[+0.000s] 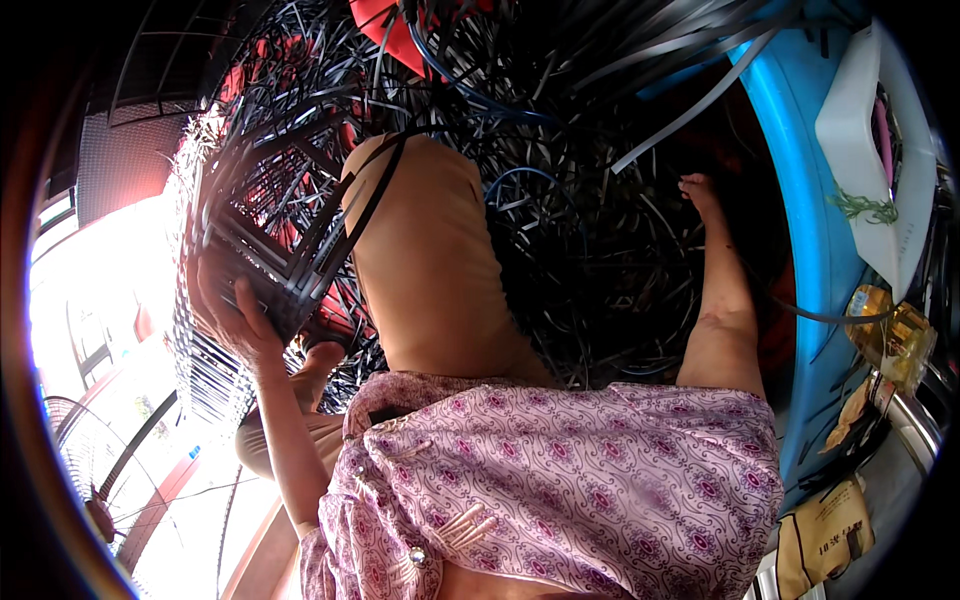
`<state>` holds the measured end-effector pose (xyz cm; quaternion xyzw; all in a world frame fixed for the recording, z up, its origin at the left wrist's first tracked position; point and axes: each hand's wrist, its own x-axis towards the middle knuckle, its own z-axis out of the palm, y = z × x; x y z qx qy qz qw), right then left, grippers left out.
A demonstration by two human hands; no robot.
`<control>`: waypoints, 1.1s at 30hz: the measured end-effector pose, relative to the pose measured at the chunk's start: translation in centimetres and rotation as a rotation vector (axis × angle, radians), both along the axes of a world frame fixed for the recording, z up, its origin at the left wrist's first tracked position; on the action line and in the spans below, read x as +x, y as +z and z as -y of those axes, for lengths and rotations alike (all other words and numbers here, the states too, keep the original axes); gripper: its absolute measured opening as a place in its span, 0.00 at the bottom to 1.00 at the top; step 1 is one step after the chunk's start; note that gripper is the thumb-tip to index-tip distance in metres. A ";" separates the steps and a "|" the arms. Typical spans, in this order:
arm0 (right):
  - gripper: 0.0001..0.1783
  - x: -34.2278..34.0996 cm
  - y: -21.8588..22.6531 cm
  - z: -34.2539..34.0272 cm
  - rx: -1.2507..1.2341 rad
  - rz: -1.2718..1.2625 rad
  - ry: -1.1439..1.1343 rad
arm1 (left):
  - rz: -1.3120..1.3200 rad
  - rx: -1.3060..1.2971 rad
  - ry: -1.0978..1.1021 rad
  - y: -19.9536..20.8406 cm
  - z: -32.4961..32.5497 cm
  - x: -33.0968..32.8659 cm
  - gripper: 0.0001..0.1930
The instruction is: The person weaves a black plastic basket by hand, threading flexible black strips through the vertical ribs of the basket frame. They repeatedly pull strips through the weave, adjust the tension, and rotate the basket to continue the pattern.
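Observation:
On the left, my left hand (236, 312) is closed around the edge of a half-woven basket (268, 248) of flat black plastic strips, with the thumb on its near face. Loose strip ends stick out from the weave, and some arch across my raised knee. Farther right, my right hand (700, 190) reaches over a dark heap of black strips (610, 235). Its fingers are curled and partly in shadow, so what they hold cannot be made out. Close to that hand, a pale grey strip (690, 112) slants down into the heap.
A blue plastic tub rim (800, 200) curves along the right. Beyond it are a white container (850, 125) with a green sprig, a clear yellowish package (890, 335) and a tan bag (825, 535). Red material (390, 35) shows at the top. A fan (95, 480) stands lower left.

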<state>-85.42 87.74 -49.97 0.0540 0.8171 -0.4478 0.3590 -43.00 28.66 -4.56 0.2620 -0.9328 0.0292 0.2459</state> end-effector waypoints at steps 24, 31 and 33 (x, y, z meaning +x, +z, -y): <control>0.09 0.8 0.6 2.3 0.161 0.033 0.134 | 0.011 0.073 0.077 -0.7 0.1 1.7 0.28; 0.08 0.4 -1.4 0.1 0.404 -0.328 0.237 | 0.032 0.022 0.061 -0.4 0.2 0.9 0.29; 0.10 1.0 0.9 2.1 0.483 -0.450 0.247 | 0.044 0.018 0.081 -0.2 -0.4 1.4 0.29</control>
